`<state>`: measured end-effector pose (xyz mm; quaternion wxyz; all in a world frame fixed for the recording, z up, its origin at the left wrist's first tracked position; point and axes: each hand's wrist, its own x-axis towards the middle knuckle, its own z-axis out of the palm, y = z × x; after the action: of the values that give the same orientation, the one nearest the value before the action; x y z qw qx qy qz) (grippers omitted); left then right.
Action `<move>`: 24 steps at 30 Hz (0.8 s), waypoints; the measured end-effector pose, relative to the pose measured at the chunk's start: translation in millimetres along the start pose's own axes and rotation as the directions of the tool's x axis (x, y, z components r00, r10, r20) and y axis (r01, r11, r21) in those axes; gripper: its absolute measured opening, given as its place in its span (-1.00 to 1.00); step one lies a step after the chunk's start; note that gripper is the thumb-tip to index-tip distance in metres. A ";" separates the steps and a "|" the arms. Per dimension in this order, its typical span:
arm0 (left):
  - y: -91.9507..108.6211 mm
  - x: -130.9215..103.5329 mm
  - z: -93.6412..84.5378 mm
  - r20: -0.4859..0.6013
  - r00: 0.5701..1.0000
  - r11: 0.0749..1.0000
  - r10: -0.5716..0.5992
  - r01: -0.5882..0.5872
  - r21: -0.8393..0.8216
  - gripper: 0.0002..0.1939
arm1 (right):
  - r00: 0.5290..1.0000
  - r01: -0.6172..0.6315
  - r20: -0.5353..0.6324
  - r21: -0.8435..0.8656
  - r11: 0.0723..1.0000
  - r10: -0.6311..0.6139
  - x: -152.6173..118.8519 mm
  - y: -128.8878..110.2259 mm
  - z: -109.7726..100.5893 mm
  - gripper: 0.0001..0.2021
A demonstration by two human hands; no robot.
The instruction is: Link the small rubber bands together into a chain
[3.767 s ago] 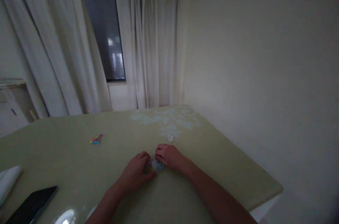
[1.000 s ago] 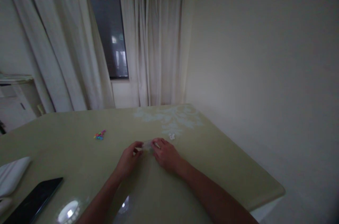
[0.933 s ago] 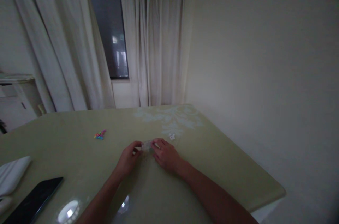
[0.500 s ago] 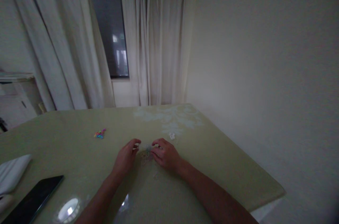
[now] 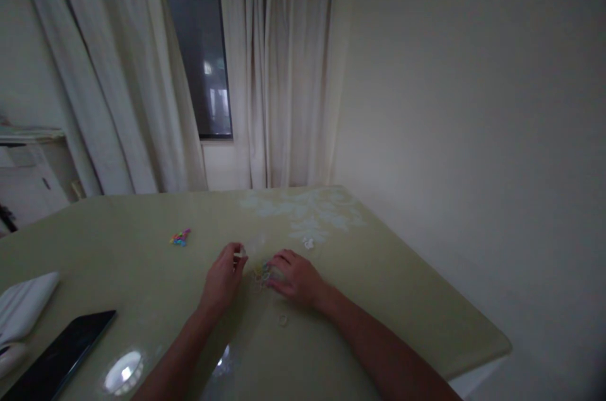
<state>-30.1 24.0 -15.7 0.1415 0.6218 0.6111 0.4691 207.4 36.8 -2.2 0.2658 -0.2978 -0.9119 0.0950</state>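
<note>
On the table in front of me lies a small pile of pale, thin rings (image 5: 261, 277), some with a yellowish tint. Beside it on the left, my left hand (image 5: 223, 278) is raised slightly, thumb and forefinger pinched on a small whitish piece (image 5: 242, 252) too blurred to name. At the pile's right edge rests my right hand (image 5: 296, 276), fingers curved and thumb apart from them, its fingertips touching the rings. A single pale ring (image 5: 283, 320) lies nearer to me. Beyond the right hand sits a small white cluster (image 5: 308, 243).
A little heap of bright multicoloured pieces (image 5: 180, 237) lies to the left. Nearer on that side are a black phone-like slab (image 5: 59, 357), a white case (image 5: 27, 305) and a round light reflection. The green tabletop (image 5: 398, 300) meets the wall on the right.
My hands have moved slightly apart, the left one drawing back to the left with the whitish piece. More of the ring pile shows between them, and the single ring looks clearer.
</note>
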 end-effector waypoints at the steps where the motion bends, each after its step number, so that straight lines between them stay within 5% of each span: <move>1: -1.4 2.1 -0.2 -0.012 0.999 0.996 -0.045 0.044 -0.082 -0.73 | 0.999 0.009 0.032 0.010 1.000 -0.009 0.4 -1.2 2.7 -0.49; 7: -13.6 15.6 -5.7 -0.053 0.959 0.905 -0.280 0.245 -0.347 -0.49 | 0.981 -0.049 0.190 0.032 0.998 0.042 8.7 -10.3 25.3 -0.16; 17: -22.2 15.1 -10.7 0.013 0.912 0.840 -0.409 0.382 -0.386 -0.44 | 0.960 0.061 0.265 0.118 0.991 -0.091 8.2 -6.6 2.4 -0.63; 24: -20.4 13.8 -9.6 0.083 0.926 0.879 -0.367 0.375 -0.294 -0.51 | 0.905 0.072 0.397 0.210 0.975 -0.152 2.0 -3.9 -15.7 -0.39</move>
<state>-52.7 36.9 -20.4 0.3301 0.4696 0.6374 0.5140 212.6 35.1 13.1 0.1007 -0.1913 -0.9496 0.2268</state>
